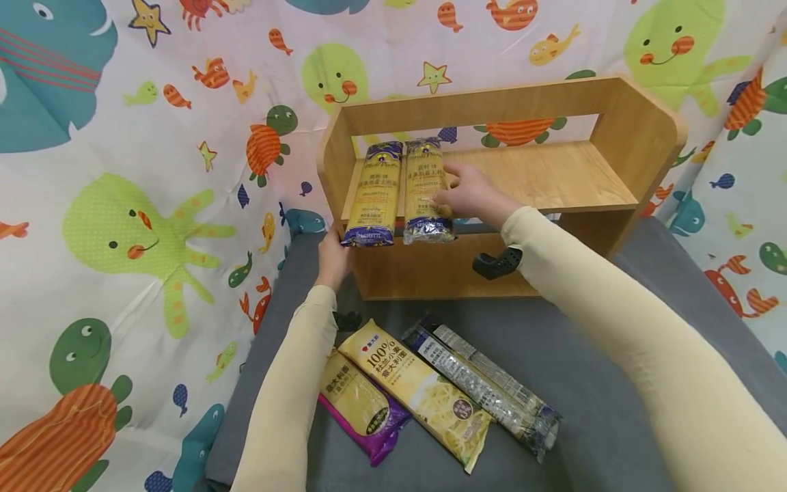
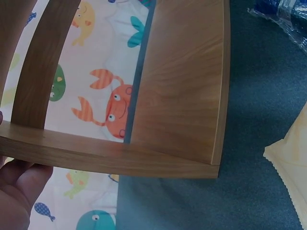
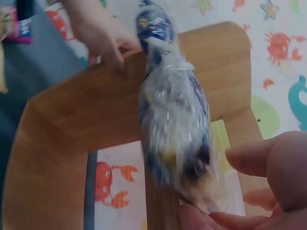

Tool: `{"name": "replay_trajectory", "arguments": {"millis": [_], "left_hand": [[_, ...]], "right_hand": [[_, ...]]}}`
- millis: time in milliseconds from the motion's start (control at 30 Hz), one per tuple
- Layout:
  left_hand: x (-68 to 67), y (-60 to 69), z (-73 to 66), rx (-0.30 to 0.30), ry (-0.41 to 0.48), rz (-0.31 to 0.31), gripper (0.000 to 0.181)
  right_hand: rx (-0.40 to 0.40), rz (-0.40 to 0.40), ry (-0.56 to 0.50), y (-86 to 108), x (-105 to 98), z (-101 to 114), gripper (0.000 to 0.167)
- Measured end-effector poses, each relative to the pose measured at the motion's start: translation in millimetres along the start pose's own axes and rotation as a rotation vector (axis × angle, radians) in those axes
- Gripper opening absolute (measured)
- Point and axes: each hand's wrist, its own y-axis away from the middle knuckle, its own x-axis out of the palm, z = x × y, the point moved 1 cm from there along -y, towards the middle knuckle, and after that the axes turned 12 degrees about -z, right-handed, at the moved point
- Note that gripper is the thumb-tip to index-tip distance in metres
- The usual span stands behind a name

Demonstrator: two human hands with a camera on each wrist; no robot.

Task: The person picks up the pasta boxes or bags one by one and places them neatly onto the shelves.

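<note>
My left hand [image 1: 334,261] grips the left side panel of a wooden shelf unit [image 1: 547,174]; in the left wrist view its fingers [image 2: 33,179] show beneath the panel's edge. My right hand [image 1: 476,195] is at the right edge of a yellow-and-blue spaghetti pack [image 1: 425,188]. In the right wrist view this clear-wrapped pack's end looks blurred; my thumb [image 3: 249,158] stands a little apart from it, while fingertips touch its far part. A matching spaghetti pack [image 1: 373,195] lies just left of it. Both packs rest on the upper board, their lower ends jutting past its front edge.
On the grey surface [image 1: 590,417] before the shelf lie a purple-edged pasta pack [image 1: 359,400], a cream pasta pack [image 1: 424,396] and dark-ended clear pasta packaging [image 1: 486,386]. Sea-animal cloth [image 1: 203,137] hangs behind and beside the shelf.
</note>
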Motion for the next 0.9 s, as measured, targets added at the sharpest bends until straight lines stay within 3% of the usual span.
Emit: {"name": "replay_trajectory", "arguments": {"millis": [267,533,700,900], "left_hand": [[0.5,0.1,1.3,-0.016,-0.008,0.013,0.048],[-3.1,-2.5,-1.1,-0.017,-0.010,0.021,0.052],[-2.7,-2.1,-0.5,-0.024,-0.011,0.025,0.052],[0.9,-1.0,-0.2,-0.031,-0.015,0.027,0.050]], "right_hand": [[-0.145,0.010,0.239,51.3,-63.8,-31.0,0.075],[-0.070,0.022,0.379,107.4,-125.4,-104.4,0.072],[-0.003,0.075,0.403,132.9,-142.4,-153.9,0.074],[0.060,0.144,0.348,152.8,-138.6,-201.9,0.075]]}}
